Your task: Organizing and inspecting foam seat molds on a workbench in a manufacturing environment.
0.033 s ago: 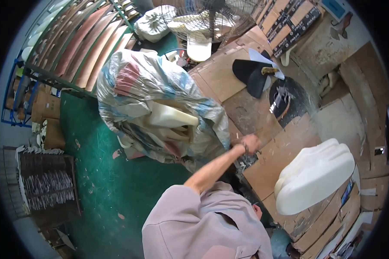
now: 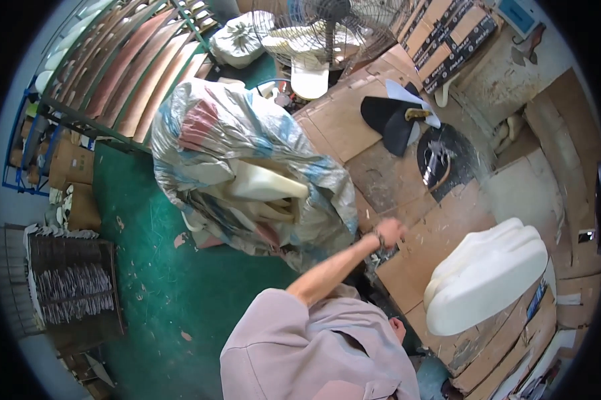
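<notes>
One hand, left or right unclear, rested fisted on the cardboard-covered worktop edge beside the open sack; grip contents indeterminate. White foam cushion lay apart on the worktop, ready to hand.

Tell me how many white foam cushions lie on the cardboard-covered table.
1. The white foam cushion lies on the right part of the cardboard-covered table, apart from the hand. Similar pale pieces sit inside the big plastic sack on the floor; more may be hidden there.

Nothing shifts: the outstretched hand stays at the cardboard-covered bench edge beside the big sack, as before.
</notes>
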Demonstrator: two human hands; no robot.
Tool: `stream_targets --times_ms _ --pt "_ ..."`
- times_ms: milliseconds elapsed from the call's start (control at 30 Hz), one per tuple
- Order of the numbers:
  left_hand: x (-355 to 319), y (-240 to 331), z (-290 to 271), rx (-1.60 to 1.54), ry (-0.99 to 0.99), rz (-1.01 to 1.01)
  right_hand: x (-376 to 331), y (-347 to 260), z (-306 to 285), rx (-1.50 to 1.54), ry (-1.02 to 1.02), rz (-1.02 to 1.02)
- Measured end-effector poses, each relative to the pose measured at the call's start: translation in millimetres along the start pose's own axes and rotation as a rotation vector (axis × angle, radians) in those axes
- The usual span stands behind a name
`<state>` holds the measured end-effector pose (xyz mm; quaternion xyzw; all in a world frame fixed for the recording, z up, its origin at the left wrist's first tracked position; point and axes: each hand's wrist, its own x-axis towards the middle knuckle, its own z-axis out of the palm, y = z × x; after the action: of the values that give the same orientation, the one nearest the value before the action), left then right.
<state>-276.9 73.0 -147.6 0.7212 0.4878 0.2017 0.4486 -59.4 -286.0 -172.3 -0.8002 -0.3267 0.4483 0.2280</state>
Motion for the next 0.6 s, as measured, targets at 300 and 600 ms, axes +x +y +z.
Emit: stream_targets --times_ms 300,600 --pt "-114.6 106.7 -49.1 -1.011 -0.412 -0.160 32.5 -229.0 -1.5 0.904 -0.113 0.129" --pt "-154.6 104.6 -50.1 -0.731 -0.696 -0.136 193.8 -294.2 19.2 0.703 -0.281 0.214"
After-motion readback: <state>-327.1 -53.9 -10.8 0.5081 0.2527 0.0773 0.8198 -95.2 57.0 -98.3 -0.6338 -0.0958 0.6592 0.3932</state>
